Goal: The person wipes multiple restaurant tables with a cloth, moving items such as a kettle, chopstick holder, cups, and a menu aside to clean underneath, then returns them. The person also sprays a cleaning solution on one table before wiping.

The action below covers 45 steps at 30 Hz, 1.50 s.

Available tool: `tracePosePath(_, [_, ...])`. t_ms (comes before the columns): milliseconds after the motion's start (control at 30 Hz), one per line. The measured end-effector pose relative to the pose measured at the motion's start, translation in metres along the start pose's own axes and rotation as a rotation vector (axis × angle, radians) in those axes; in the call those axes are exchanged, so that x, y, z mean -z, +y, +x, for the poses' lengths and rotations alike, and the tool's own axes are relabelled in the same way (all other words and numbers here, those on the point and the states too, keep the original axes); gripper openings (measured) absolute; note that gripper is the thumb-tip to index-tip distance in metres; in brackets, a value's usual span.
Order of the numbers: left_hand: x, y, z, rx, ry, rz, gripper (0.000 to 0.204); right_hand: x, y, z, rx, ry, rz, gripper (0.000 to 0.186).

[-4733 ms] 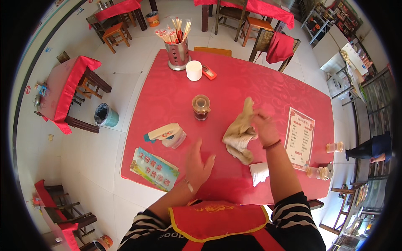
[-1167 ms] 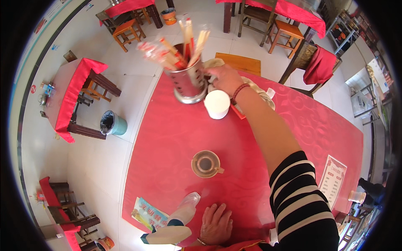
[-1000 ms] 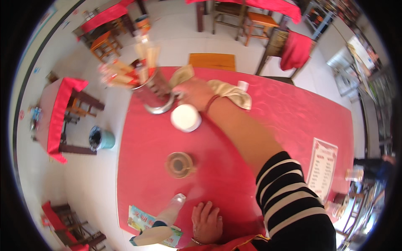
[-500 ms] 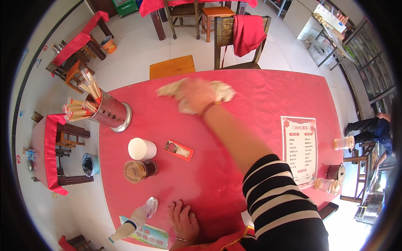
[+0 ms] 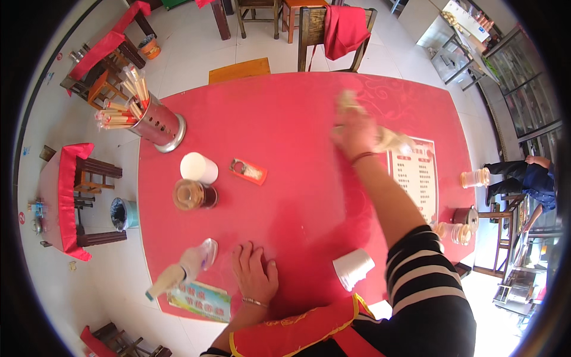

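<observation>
My right hand (image 5: 357, 132) presses a crumpled beige cloth (image 5: 389, 141) onto the red tabletop (image 5: 297, 178), by the top of a printed sheet (image 5: 411, 184); motion smears it. My left hand (image 5: 254, 275) rests open, palm down, near the table's front. Left of it are a spray bottle (image 5: 184, 268) and a colourful card (image 5: 205, 303). Farther back stand a white roll (image 5: 196, 168), a lidded brown jar (image 5: 195, 194), a red flat item (image 5: 250, 171) and a steel holder (image 5: 158, 126) of wrapped chopsticks. A white paper object (image 5: 354, 268) lies near my right forearm.
Jars (image 5: 461, 234) and a dark pot (image 5: 466, 219) sit at the right edge. Chairs (image 5: 312, 35) surround the table; red-draped tables (image 5: 74, 214) and bins (image 5: 124, 213) line the left. A person in dark clothes (image 5: 535, 184) is at the right, by metal shelving.
Compared with half a second ago, my right hand and the cloth have moved right, from the back middle toward the printed sheet. Earlier they were beside the chopstick holder. My left hand stays on the tabletop.
</observation>
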<state>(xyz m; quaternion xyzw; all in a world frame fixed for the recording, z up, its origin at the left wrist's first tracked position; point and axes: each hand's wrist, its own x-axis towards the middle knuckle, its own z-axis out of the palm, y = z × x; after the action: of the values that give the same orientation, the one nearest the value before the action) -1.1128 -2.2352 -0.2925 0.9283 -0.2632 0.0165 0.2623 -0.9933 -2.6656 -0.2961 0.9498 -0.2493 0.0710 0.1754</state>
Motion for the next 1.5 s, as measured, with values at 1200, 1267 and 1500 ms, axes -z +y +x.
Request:
tracePosePath(1200, [0.104, -0.05, -0.099, 0.86, 0.404, -0.884, 0.078, 0.155, -0.173, -0.274, 0.996, -0.071, 0.739, 0.035])
tracePosePath(1267, [0.098, -0.057, -0.092, 0.873, 0.466, -0.907, 0.078, 0.134, -0.178, -0.237, 0.756, 0.021, 0.767, 0.034])
tracePosePath(1500, [0.094, -0.126, -0.068, 0.674, 0.635, -0.528, 0.079, 0.077, -0.059, -0.177, 0.211, -0.018, 0.523, 0.041])
